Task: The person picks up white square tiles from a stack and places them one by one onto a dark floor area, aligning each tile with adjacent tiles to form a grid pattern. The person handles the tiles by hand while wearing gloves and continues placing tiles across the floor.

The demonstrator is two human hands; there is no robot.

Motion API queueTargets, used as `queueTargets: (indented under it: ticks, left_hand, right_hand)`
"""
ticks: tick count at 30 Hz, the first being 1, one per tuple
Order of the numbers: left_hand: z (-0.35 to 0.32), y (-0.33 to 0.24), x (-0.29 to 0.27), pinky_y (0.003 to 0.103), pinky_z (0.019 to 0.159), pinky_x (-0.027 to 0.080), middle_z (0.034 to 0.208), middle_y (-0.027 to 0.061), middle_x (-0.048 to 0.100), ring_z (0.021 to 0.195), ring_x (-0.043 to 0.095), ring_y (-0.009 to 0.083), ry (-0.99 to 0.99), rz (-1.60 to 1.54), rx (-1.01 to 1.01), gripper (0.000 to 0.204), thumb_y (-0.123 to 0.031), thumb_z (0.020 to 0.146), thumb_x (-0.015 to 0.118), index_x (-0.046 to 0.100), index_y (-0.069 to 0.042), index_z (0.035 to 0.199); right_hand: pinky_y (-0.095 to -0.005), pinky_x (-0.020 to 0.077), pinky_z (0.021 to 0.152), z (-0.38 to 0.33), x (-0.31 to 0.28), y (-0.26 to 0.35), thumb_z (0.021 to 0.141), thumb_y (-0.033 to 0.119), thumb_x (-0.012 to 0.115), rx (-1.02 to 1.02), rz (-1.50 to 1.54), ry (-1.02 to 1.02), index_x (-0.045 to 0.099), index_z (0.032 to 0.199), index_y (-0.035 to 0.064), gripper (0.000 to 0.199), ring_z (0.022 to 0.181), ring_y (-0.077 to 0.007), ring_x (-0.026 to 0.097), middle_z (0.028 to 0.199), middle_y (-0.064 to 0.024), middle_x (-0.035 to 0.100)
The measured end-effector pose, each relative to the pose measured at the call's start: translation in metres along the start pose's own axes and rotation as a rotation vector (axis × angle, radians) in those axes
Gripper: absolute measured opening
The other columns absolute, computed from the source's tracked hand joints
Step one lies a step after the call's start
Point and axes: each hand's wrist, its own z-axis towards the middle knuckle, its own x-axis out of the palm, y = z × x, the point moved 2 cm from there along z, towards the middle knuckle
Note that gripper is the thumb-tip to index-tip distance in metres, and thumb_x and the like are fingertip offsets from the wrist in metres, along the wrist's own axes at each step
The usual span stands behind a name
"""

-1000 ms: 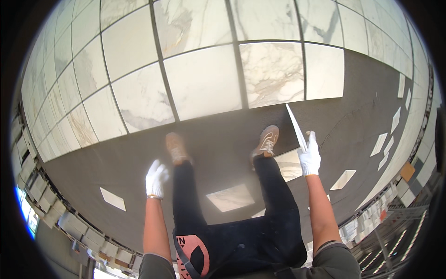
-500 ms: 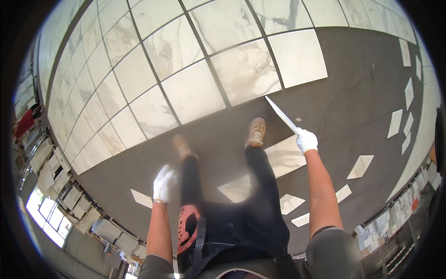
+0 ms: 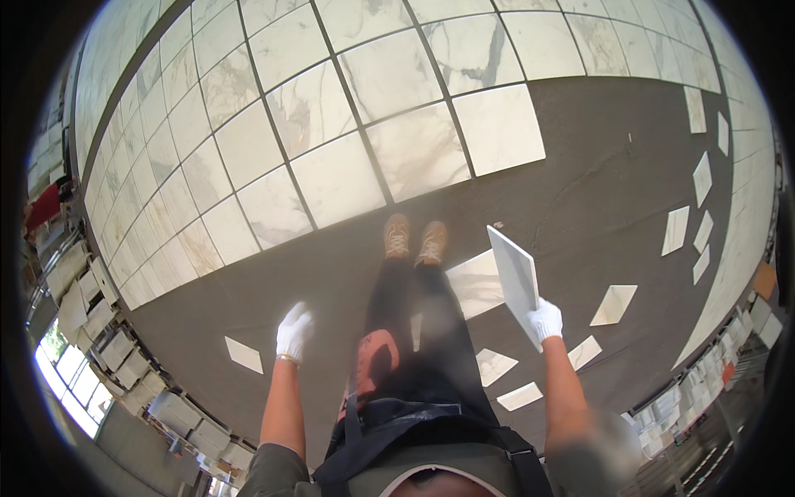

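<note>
My right hand (image 3: 546,321), in a white glove, is closed on the lower edge of a square white marble tile (image 3: 515,277). The tile stands tilted at my right side, one broad face partly showing. Behind it, a larger marble tile (image 3: 475,286) lies on the floor, partly covered by the held one and by my leg. My left hand (image 3: 291,333), also gloved, hangs at my left side with nothing in it, its fingers extended and slightly blurred. Close by on the floor is a small pale tile (image 3: 243,354).
Rows of veined marble tiles (image 3: 335,174) with dark gaps cover the floor ahead. Between them and me is dark grey floor (image 3: 580,207). Several loose tiles (image 3: 614,305) lie to the right. Stacked slabs (image 3: 124,352) line the left side.
The held tile has turned from nearly edge-on to showing its face, and my right hand has lowered slightly. My feet have come together; the tile rows have shifted in view.
</note>
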Motion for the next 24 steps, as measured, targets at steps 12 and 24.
queueTargets:
  ticks: [12,24]
  left_hand:
    - [0.004,-0.004,0.013,0.023,0.062,0.044,0.097,-0.0002,0.063,0.074,0.056,0.0069,-0.112,-0.106,0.102,0.056,-0.013,0.088,0.067,0.052,-0.002,0.141]
    - [-0.04,0.044,0.179,0.023,0.067,0.046,0.101,-0.0012,0.063,0.079,0.056,0.007,-0.216,0.108,0.06,0.057,-0.016,0.089,0.066,0.052,-0.001,0.141]
  right_hand:
    - [-0.0349,0.0563,0.073,0.016,-0.092,-0.168,0.066,0.007,0.08,0.01,0.124,-0.085,0.075,0.101,0.0018,0.037,0.077,-0.0242,0.072,0.09,-0.0118,0.076]
    - [-0.0408,0.0556,0.072,0.264,-0.166,-0.263,0.068,0.01,0.073,0.025,0.059,-0.271,0.073,0.098,0.0005,0.032,0.079,-0.0355,0.071,0.09,-0.0183,0.074]
